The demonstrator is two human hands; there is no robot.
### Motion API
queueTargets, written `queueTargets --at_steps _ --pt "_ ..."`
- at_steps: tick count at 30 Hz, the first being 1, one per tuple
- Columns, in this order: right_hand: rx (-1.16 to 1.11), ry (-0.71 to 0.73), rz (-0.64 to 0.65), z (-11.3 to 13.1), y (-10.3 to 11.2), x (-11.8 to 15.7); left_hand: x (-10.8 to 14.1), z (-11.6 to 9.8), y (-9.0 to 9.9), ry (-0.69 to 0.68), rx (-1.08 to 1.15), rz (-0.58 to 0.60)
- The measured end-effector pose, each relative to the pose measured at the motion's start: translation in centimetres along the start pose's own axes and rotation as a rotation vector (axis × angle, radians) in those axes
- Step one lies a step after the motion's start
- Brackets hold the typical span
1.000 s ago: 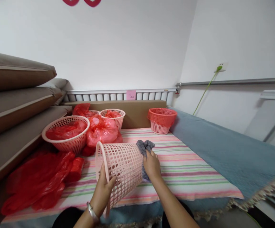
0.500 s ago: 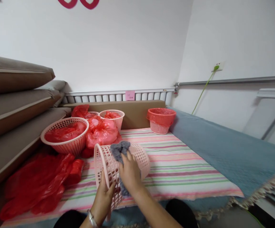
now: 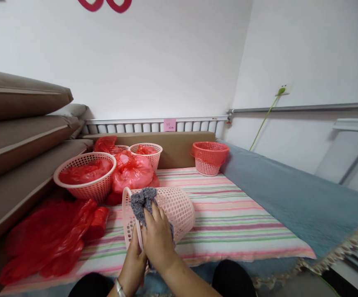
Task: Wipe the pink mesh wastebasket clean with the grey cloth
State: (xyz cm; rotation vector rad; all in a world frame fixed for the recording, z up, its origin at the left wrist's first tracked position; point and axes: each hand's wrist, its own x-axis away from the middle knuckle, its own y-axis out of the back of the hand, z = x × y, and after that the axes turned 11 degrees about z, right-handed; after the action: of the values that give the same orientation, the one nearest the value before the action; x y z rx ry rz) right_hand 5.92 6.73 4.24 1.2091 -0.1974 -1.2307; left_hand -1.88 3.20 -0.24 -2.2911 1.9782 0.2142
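clamped basket point(image 3: 179, 208) by rim in left hand point(image 3: 134, 262); clutched cloth point(image 3: 143, 201) in right hand point(image 3: 158, 239), just beside left; likely needed flat, even pressure.

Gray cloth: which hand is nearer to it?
Right. The right hand holds the gray cloth against the pink basket; the left hand grips the basket's rim, lower in view.

The right hand point(image 3: 158, 237) has slid the gray cloth point(image 3: 142, 202) along the pink basket point(image 3: 179, 208), from right of the frame's middle to lower left of it. Now it's just beside the left hand point(image 3: 133, 260).
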Motion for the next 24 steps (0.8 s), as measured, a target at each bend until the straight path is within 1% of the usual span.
queueTargets --at_steps 3,5,7,9,12,14,16,18,21,24 --pt "0.05 -0.004 -0.008 -0.7 -0.3 0.0 0.0 0.3 0.1 -0.033 0.034 0.073" --pt "0.099 -0.032 -0.011 -2.2 -0.3 -0.4 0.1 0.4 0.2 -0.006 0.112 0.126" --pt "0.159 -0.091 -0.024 -4.8 -0.1 -0.9 0.2 0.6 0.2 0.043 0.215 0.158" --pt "0.217 -0.197 -0.049 -8.2 0.3 -1.5 0.5 0.9 0.2 0.071 0.285 0.173" --pt "0.261 -0.421 -0.057 -13.1 1.0 -1.9 0.8 1.6 0.0 0.073 0.288 0.197" --pt "0.269 -0.504 -0.048 -15.1 1.3 -1.8 1.0 1.9 -0.2 0.077 0.271 0.221" --pt "0.277 -0.51 -0.046 -15.9 1.3 -1.5 1.1 1.8 -0.2 0.075 0.268 0.235" --pt "0.289 -0.497 -0.053 -15.7 1.2 -1.2 0.8 1.1 -0.2 0.073 0.264 0.229" --pt "0.301 -0.475 -0.065 -15.1 0.9 -1.0 0.1 -0.8 0.0 0.068 0.28 0.197" --pt "0.303 -0.474 -0.067 -14.9 0.8 -0.9 -0.8 -2.5 0.1 0.097 0.313 0.16"
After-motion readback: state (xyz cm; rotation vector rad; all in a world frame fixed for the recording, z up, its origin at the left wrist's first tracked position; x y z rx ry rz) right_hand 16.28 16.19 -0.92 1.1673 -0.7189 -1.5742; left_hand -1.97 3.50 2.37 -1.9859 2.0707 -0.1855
